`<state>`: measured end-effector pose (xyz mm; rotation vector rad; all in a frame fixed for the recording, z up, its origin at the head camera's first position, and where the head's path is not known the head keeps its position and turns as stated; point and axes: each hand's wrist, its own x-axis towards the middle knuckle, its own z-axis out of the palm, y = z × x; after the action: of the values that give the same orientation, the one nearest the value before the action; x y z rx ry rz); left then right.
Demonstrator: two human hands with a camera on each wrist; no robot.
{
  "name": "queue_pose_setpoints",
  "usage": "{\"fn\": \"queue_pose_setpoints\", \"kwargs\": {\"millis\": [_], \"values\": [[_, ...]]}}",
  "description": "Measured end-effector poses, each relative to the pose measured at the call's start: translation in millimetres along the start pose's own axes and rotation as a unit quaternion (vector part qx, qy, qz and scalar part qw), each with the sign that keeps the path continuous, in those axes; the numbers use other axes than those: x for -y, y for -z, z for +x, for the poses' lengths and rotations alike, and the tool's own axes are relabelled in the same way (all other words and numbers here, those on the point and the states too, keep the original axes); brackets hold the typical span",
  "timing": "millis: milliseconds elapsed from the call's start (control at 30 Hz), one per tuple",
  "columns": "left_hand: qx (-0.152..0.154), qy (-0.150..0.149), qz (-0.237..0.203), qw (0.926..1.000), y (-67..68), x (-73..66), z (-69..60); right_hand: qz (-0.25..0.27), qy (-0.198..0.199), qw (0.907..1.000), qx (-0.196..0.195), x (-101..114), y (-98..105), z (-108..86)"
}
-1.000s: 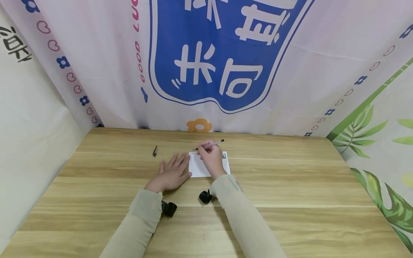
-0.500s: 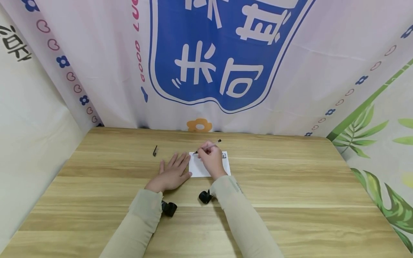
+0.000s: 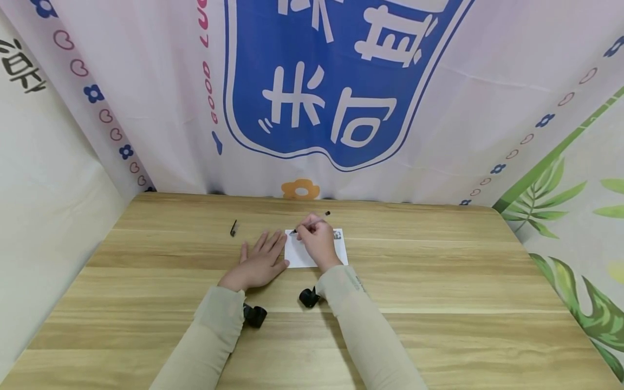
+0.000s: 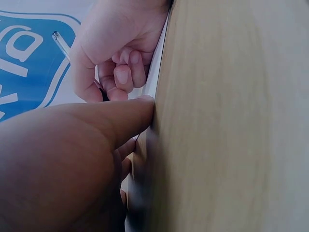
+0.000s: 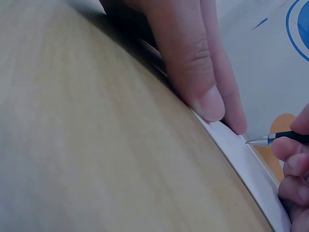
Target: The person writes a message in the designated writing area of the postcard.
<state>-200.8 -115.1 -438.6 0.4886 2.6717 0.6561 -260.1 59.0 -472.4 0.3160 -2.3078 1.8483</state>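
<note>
A small white card with a dark printed mark at its upper right corner lies on the table. My right hand rests over it and pinches a slim pen, whose tip is at the card's upper left. In the right wrist view the metal tip of the pen meets or nearly meets the white card. Spread flat, my left hand lies on the table with its thumb and fingertips at the card's left edge. The left wrist view shows the left thumb on the card's edge.
A small black pen cap lies on the wooden table, left of the card and beyond the left hand. A printed curtain hangs along the table's far edge. Dark wrist cameras sit at both cuffs.
The right hand and pen have shifted slightly left and nearer, bringing the tip from the card's far edge onto its upper left area. The left hand has kept its place.
</note>
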Motion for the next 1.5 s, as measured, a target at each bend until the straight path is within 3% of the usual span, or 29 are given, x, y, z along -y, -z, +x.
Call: {"fn": "queue_pose_setpoints", "kwargs": {"millis": [433,1500], "values": [[-0.005,-0.005,-0.015,0.9999,-2.3,3.6,0.5,-0.002,0.004,1.0,0.008,0.9,-0.1,-0.3],[0.001,0.002,0.001,1.0,-2.3,3.1,1.8,0.006,-0.016,0.9998,-0.004,3.9,1.3,-1.5]]}}
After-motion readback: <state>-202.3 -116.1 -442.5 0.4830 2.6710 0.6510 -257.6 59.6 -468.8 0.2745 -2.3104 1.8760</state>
